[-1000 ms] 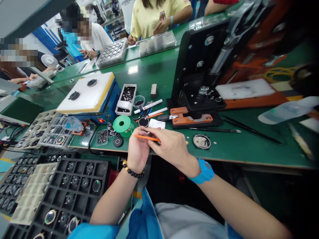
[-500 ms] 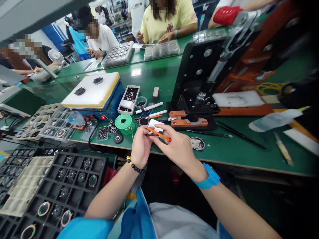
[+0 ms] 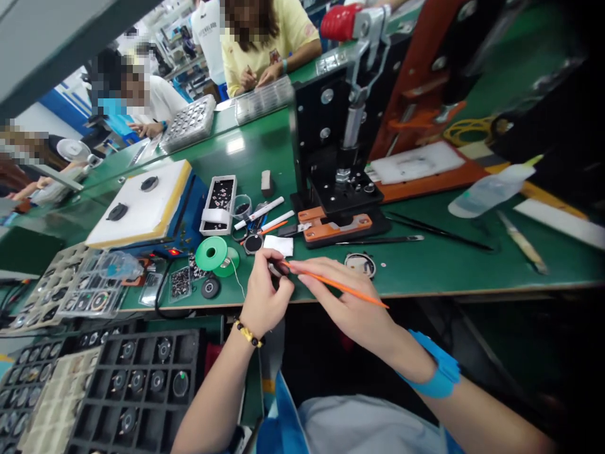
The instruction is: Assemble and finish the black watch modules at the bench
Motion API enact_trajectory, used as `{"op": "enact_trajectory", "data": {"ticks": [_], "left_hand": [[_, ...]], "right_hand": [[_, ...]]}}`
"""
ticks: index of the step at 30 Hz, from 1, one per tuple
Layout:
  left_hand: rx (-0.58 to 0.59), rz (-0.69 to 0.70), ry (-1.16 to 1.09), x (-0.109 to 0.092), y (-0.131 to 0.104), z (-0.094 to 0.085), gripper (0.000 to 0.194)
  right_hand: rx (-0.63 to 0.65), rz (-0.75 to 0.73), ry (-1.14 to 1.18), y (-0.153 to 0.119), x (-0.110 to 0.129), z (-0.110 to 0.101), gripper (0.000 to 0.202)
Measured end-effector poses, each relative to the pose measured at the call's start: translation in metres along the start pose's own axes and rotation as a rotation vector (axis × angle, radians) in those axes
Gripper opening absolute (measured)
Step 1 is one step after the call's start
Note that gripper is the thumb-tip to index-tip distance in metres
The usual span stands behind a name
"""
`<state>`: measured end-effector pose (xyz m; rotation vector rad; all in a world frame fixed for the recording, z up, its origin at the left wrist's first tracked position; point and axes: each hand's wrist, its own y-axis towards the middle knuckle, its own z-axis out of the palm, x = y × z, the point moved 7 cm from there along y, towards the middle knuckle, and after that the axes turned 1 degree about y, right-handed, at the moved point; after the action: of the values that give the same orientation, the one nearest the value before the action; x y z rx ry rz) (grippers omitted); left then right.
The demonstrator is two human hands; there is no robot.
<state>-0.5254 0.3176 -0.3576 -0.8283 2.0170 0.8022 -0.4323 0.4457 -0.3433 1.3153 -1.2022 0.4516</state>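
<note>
My right hand (image 3: 347, 296) is closed on a thin orange stick (image 3: 350, 290), its near end pointing down to the right. The stick's far tip reaches my left hand (image 3: 267, 287), whose fingers are curled round a small dark part (image 3: 276, 270), mostly hidden; it looks like a watch piece, but I cannot tell exactly. Just beyond the fingers lie a white cloth (image 3: 278, 245) and a round black watch part (image 3: 253, 244). To the right, an open watch case (image 3: 360, 265) rests on the green bench (image 3: 416, 271).
A black hand press (image 3: 340, 157) with a red handle stands at the back right. On the left are a green solder spool (image 3: 211, 255), a blue heating box (image 3: 186, 211) with a white top, and a black tray (image 3: 155, 403) of watch parts. A squeeze bottle (image 3: 491, 189) lies far right.
The view has turned, so the bench things sit further left. My right hand has swung the orange stick's near end outward, and more of it shows beyond the fingers.
</note>
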Motion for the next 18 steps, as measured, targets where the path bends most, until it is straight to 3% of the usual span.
{"op": "enact_trajectory", "data": {"ticks": [4,13,18], "left_hand": [[-0.022,0.019,0.046,-0.002,0.000,0.002,0.035],[-0.073,0.117,0.190,-0.007,-0.005,0.013,0.028],[-0.144,0.198,0.279,-0.007,-0.011,0.015,0.031]], "right_hand": [[-0.009,-0.072,-0.048,-0.007,0.005,-0.004,0.030],[-0.012,-0.008,-0.052,-0.014,-0.002,0.000,0.025],[-0.057,-0.164,-0.079,-0.021,0.008,0.001,0.030]]}}
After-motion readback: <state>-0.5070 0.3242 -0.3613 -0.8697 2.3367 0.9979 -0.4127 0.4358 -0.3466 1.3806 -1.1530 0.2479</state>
